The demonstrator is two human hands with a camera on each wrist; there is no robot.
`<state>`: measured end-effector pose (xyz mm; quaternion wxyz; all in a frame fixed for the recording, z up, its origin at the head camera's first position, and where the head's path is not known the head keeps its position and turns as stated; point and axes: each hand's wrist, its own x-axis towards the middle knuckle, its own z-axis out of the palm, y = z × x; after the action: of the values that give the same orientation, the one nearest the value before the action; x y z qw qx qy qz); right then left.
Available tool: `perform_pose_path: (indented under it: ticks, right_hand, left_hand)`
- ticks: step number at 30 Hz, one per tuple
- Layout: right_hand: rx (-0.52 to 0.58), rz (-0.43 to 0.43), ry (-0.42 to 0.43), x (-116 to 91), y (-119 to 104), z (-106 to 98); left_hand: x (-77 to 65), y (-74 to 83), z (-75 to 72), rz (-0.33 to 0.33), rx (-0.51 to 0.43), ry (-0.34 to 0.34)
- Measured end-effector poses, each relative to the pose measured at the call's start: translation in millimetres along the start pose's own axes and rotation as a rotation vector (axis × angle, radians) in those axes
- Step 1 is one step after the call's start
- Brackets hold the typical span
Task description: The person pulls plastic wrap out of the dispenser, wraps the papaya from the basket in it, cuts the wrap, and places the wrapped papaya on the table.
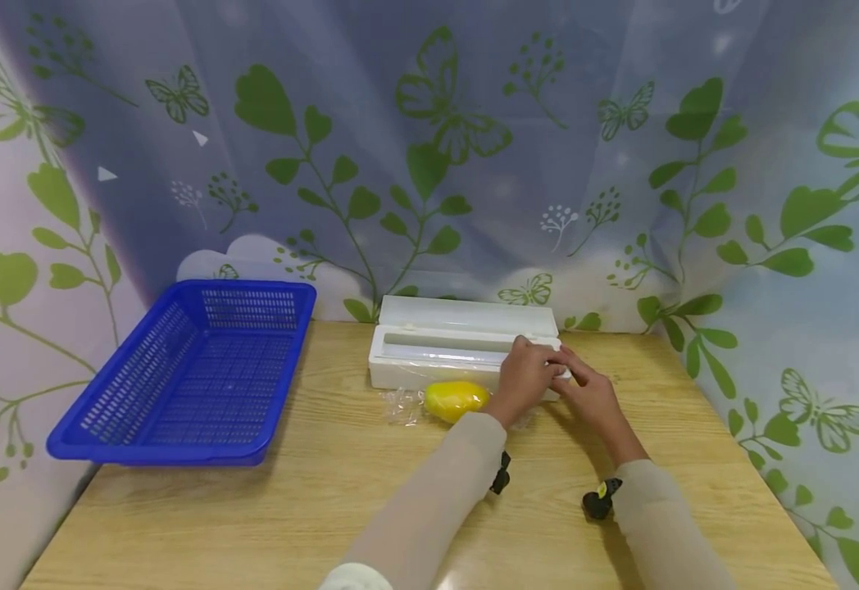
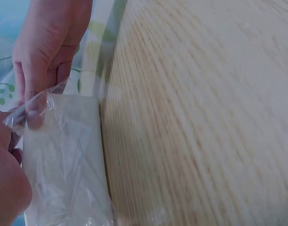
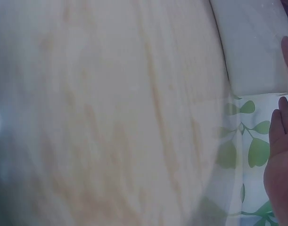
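The light is soft and even, and the head view is bright and sharp. The hands (image 1: 558,385) throw only faint shadows on the table (image 1: 326,492) under them. A small shine sits on the table near the bottom edge. The curtain (image 1: 429,147) bends at the edges. The right wrist view is very blurry and milky. The left wrist view is sharp near the fingers (image 2: 35,117), where the film (image 2: 63,160) glints.

On the worktop (image 1: 311,516): basket (image 1: 193,373) at left; cling-film dispenser (image 1: 444,348) right of it, against the backdrop (image 1: 474,147); mango (image 1: 456,400) just before the dispenser, on cling film (image 1: 402,405). At the dispenser's right end, left hand (image 1: 524,378) and right hand (image 1: 590,398), touching, fingers (image 2: 34,101) pinching film.
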<state>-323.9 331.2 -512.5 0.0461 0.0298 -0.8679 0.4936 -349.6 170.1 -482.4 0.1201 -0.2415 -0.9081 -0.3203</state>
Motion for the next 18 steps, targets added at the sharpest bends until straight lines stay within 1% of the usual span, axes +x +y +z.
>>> perform_pose_path:
  ticks: [6, 11, 12, 15, 18]
  right_hand:
    - [0.005, 0.009, -0.011, 2, 2, 0]
    - [0.009, -0.003, -0.003, 4, 4, -1]
    - [0.016, -0.006, -0.003, 2, 0, -2]
    - [0.038, -0.030, -0.002, 3, 1, -1]
    - [0.043, -0.030, -0.004, 3, 2, 0]
  left_hand:
    - [-0.7, -0.6, -6.5, -0.015, -0.051, -0.006]
    - [2.1, -1.9, -6.7, -0.015, -0.056, -0.017]
    - [2.7, -2.5, -6.9, -0.011, -0.060, -0.022]
    - [3.8, -4.3, -10.4, -0.009, -0.074, -0.042]
    - [4.2, -7.3, -14.1, 0.001, -0.073, -0.054]
